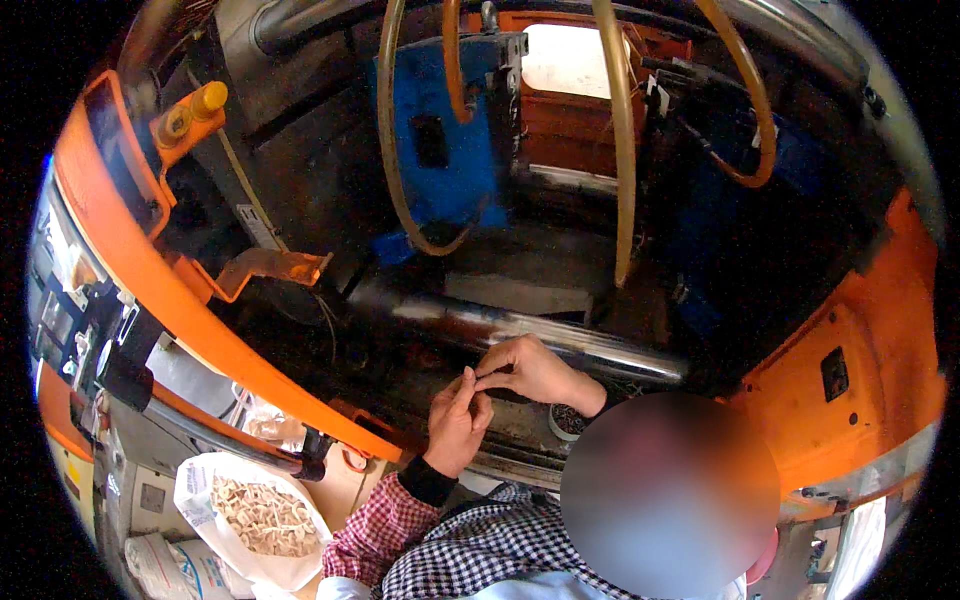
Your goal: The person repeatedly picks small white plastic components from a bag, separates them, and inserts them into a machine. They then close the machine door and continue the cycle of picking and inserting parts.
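Note:
My left hand (458,428) and my right hand (528,372) meet at the fingertips in front of the machine's opening. Both have thumb and fingers pinched together, and whatever they pinch is too small to make out. Just below my right wrist stands a small round tub (567,421) holding small dark pieces, partly hidden by my right sleeve. Beyond my hands a shiny metal bar (540,342) runs across the machine.
Hoses (622,150) hang in front of a blue block (455,150) inside the machine. An orange frame (215,325) curves along the left, with an orange panel (835,370) at right. A white sack (200,490) of beige pieces stands at lower left.

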Action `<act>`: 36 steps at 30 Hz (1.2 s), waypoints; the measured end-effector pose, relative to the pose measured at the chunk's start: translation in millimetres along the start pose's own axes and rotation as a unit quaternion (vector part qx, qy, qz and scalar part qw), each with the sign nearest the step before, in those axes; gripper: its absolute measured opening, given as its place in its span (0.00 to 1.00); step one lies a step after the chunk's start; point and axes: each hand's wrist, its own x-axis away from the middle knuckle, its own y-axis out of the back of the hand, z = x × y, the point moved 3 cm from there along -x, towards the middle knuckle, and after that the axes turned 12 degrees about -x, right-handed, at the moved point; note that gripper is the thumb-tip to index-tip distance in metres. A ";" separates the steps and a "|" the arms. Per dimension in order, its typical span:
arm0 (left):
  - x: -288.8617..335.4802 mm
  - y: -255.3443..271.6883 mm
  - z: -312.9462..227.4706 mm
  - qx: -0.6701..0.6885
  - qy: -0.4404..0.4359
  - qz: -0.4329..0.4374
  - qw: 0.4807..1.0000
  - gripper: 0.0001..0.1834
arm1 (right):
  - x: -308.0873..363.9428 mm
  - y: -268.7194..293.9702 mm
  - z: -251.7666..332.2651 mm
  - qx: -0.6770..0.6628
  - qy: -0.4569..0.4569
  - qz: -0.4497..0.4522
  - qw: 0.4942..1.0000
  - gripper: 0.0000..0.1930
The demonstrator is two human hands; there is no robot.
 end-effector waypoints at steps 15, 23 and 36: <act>12.9 4.6 12.5 -0.075 0.070 -0.048 0.994 0.18 | -130.7 184.5 -76.5 0.058 0.063 -0.584 0.808 0.09; 24.8 17.3 16.4 -0.068 0.080 -0.090 0.990 0.15 | -205.9 239.7 -127.4 0.191 0.061 -0.614 0.763 0.10; 23.9 25.1 15.6 -0.068 0.062 -0.080 0.992 0.15 | -215.0 231.9 -88.2 0.210 0.106 -0.591 0.772 0.16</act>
